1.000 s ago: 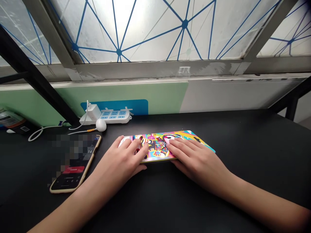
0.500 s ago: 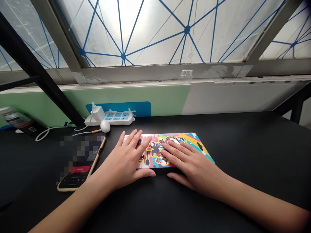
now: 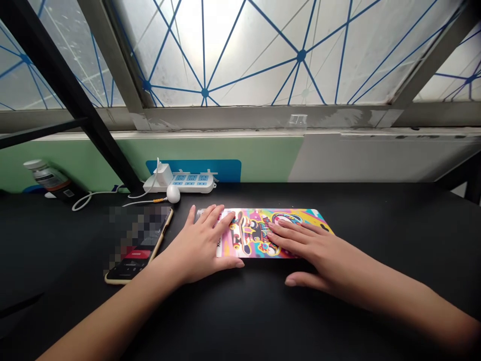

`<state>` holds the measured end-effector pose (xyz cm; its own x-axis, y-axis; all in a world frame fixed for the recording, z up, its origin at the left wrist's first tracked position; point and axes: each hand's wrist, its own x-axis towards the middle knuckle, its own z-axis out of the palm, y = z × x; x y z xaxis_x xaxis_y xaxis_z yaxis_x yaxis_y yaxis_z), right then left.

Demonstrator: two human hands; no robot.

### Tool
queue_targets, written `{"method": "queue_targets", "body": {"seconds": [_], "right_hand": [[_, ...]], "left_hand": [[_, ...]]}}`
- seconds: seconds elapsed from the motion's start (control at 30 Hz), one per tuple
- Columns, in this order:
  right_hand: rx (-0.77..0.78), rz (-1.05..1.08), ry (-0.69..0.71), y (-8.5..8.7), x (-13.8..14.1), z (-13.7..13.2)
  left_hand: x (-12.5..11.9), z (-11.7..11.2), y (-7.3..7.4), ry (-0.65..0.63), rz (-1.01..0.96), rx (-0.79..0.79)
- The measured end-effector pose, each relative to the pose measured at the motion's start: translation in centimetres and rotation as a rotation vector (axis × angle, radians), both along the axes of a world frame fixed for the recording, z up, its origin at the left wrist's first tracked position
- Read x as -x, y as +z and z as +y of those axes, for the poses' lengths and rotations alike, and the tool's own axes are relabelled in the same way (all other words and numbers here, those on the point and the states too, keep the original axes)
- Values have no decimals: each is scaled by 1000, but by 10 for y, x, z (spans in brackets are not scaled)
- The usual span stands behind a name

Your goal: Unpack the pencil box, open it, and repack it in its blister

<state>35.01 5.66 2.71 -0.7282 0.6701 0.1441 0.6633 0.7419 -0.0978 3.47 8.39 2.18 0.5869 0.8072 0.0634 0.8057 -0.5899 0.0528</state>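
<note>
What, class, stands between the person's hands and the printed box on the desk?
Nothing visible does: the left hand and right hand both rest directly on the printed box. The phone lies off to the left of the left hand, not between them.

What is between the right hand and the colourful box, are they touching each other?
Touching. The head view shows the right hand with its fingers lying flat on top of the colourful box.
</note>
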Motion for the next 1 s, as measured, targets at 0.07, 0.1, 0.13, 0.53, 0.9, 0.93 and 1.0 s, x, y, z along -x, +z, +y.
{"method": "queue_targets", "body": {"seconds": [0.07,0.1,0.13,0.53,0.9,0.93,1.0], "right_hand": [[2,-44,-36,1,-22,-1],[2,-65,-56,1,-36,-1],[0,-79,-73,1,-50,-1],[-121,13,-36,6,28,-2],[-86,-31,27,-25,26,30],[-83,-29,13,-26,14,28],[-95,-12,-21,-26,-8,24]], "left_hand": [[1,0,1,10,15,30],[1,1,2,16,24,43],[1,1,3,22,31,54],[-17,-8,7,-42,20,-3],[-13,-3,7,63,53,22],[-12,-2,8,58,51,29],[-9,-1,10,49,45,41]]}}
